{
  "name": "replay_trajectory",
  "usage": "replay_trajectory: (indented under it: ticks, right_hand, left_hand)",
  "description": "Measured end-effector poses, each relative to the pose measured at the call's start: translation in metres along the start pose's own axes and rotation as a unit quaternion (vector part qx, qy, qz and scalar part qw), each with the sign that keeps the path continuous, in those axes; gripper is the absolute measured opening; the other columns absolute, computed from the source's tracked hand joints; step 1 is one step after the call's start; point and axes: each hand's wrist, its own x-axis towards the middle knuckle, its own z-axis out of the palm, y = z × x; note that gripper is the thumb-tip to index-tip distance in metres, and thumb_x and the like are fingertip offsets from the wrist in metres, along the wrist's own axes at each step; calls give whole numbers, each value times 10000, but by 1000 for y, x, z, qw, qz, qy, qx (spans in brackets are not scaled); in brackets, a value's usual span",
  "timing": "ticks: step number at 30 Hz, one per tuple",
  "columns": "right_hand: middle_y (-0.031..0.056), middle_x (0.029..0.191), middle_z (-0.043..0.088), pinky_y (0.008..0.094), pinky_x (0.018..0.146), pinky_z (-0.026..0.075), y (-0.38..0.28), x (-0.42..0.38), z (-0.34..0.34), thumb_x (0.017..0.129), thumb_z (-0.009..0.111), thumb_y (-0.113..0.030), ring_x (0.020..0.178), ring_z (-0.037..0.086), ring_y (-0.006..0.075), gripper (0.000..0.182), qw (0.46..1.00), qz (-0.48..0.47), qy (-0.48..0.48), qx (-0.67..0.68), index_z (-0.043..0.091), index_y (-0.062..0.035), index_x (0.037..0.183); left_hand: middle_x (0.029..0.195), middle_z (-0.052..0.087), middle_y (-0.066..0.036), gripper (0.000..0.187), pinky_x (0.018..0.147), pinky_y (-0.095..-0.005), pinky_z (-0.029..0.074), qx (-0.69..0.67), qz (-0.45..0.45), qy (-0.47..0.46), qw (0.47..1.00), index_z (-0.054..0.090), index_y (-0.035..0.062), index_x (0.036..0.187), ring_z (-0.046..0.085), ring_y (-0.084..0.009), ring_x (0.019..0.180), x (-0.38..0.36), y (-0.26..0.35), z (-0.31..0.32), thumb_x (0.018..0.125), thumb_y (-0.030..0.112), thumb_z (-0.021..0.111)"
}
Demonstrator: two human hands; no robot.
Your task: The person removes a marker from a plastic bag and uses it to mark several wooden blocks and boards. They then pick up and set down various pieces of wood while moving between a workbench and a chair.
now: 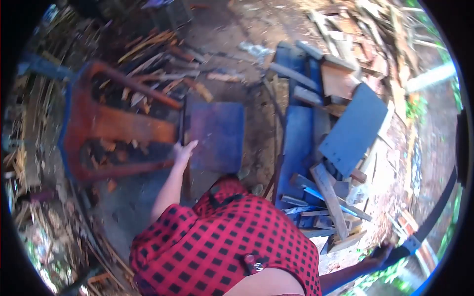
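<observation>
My left hand (183,151) reaches forward and down to a flat blue board (219,135) that lies on the ground in front of me. Its fingers are on the board's left edge, beside a dark upright strip. My right hand (380,253) is stretched out low at the right, in shadow, close to a blue bar (412,243); what it holds is unclear. My red and black checked shirt (222,246) fills the bottom of the view.
An orange-red metal frame (98,128) with split wood in it stands on the left. Blue planks (296,143) and a grey-blue panel (355,128) are stacked on the right. Scrap timber (365,39) is piled behind, and a white pipe (429,76) lies at the far right.
</observation>
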Motion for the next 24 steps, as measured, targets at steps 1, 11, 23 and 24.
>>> replay_trajectory:
  ticks: [1, 11, 23, 24]
  right_hand:
    - [53, 723, 551, 256, 460, 396, 9, 5, -4, 788, 649, -154, 579, 525, 129, 200, 996, 84, 0, 7, 622, 29, 863]
    - [38, 705, 512, 307, 565, 452, 56, -53, 28, 908, 537, -226, 589, 519, 165, 153, 862, 344, -85, 362, 531, -73, 896]
    - [34, 681, 508, 335, 520, 461, 169, -91, -3, 897, 540, -238, 548, 501, 159, 144, 822, 462, -34, 332, 521, -99, 931]
    - [35, 687, 507, 333, 526, 458, 185, -95, -8, 900, 535, -243, 554, 499, 158, 154, 816, 466, -48, 338, 521, -97, 945]
  left_hand:
    - [704, 575, 3, 330, 389, -223, 339, 15, -20, -14, 1000, 579, 42, 935, 461, -64, 453, -5, 5, 1, 696, 165, 770]
    - [650, 535, 21, 293, 400, -242, 358, 150, -56, -99, 982, 588, 48, 880, 450, -97, 432, -12, -42, 0, 673, 158, 764]
    - [762, 624, -37, 317, 627, -267, 482, 204, 134, -252, 937, 616, 4, 937, 585, -117, 671, -47, 14, 20, 690, 135, 765]
    - [752, 621, -34, 332, 610, -273, 478, 184, 145, -267, 935, 597, 6, 962, 582, -120, 655, -50, 27, 27, 704, 137, 761]
